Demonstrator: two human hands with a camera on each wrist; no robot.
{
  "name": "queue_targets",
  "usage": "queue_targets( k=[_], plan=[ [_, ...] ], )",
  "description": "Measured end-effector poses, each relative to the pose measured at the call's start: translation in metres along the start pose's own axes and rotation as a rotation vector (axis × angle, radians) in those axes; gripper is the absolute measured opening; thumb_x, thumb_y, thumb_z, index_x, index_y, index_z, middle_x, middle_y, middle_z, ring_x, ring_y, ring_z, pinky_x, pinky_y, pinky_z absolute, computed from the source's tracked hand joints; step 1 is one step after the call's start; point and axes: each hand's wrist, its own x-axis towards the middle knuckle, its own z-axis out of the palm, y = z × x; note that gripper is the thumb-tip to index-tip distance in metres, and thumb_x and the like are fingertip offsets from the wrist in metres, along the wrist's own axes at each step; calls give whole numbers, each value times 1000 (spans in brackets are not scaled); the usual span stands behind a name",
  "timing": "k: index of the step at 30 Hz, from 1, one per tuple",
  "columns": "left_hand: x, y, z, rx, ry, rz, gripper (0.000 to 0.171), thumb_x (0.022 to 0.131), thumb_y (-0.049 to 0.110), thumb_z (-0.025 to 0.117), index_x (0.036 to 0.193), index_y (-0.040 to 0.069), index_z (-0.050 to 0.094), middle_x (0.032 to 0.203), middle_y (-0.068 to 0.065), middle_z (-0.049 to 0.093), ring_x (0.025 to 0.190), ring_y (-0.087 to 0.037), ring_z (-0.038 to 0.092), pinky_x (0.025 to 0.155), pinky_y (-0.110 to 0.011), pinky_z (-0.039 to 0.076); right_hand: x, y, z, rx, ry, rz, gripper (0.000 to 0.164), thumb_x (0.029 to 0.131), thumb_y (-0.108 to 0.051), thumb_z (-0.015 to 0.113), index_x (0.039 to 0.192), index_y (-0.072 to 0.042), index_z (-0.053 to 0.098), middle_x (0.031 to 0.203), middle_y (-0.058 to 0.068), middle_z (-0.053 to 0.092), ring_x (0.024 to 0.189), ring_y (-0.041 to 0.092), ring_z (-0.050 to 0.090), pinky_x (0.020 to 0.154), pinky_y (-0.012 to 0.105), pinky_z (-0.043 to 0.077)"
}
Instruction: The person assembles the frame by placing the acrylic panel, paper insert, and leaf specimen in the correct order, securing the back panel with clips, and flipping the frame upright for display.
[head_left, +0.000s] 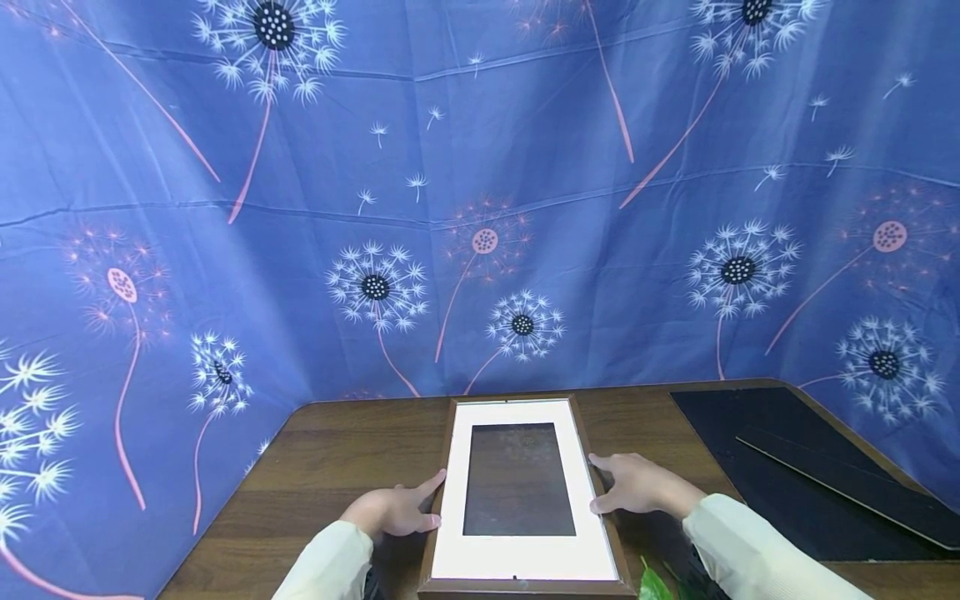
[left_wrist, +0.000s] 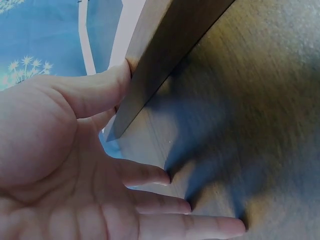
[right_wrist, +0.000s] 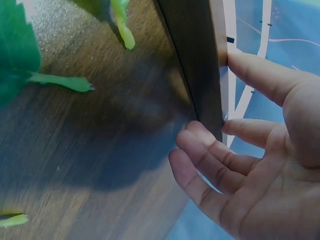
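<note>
A picture frame (head_left: 525,587) with a brown rim lies flat on the table, holding a white mat (head_left: 525,558) around a dark, shiny rectangular window (head_left: 519,483). On its left side my left hand (head_left: 393,510) touches the rim with thumb and forefinger. The left wrist view shows its other fingers (left_wrist: 195,227) stretched out over the tabletop. My right hand (head_left: 637,483) touches the opposite side with thumb and forefinger (right_wrist: 250,131). Its remaining fingers bend loosely beside the frame's outer wall in the right wrist view.
On the right of the wooden table (head_left: 360,442) lies a black sheet (head_left: 720,467), with a dark flat panel (head_left: 847,479) on top. Green leaves (right_wrist: 17,60) with cut stems lie near the frame's lower right corner. Blue dandelion-print cloth (head_left: 600,275) hangs behind.
</note>
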Motion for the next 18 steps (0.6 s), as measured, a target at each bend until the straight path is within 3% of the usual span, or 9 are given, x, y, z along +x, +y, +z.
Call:
queue_targets(
  k=[6, 12, 18],
  plan=[
    [-2, 1, 0, 1, 13, 19, 67, 101, 25, 64, 158, 13, 33, 150, -32, 43, 144, -57, 23, 111, -73, 20, 2, -1, 0, 19, -4, 35, 79, 83, -19, 84, 144, 14, 45, 139, 36, 52, 131, 54, 48, 103, 67, 38],
    [-2, 1, -1, -15, 11, 14, 66, 100, 24, 65, 157, 13, 33, 152, -36, 37, 143, -59, 23, 110, -75, 21, 1, 0, 0, 21, -11, 26, 80, 84, -20, 83, 145, 14, 44, 139, 37, 51, 133, 54, 44, 105, 68, 36],
    [-2, 0, -3, -35, -10, 25, 68, 100, 24, 66, 158, 12, 32, 147, -43, 36, 137, -63, 31, 105, -74, 32, 0, 1, -2, 26, -16, -14, 79, 85, -21, 82, 144, 16, 43, 140, 38, 50, 133, 55, 44, 105, 67, 36]
  ],
)
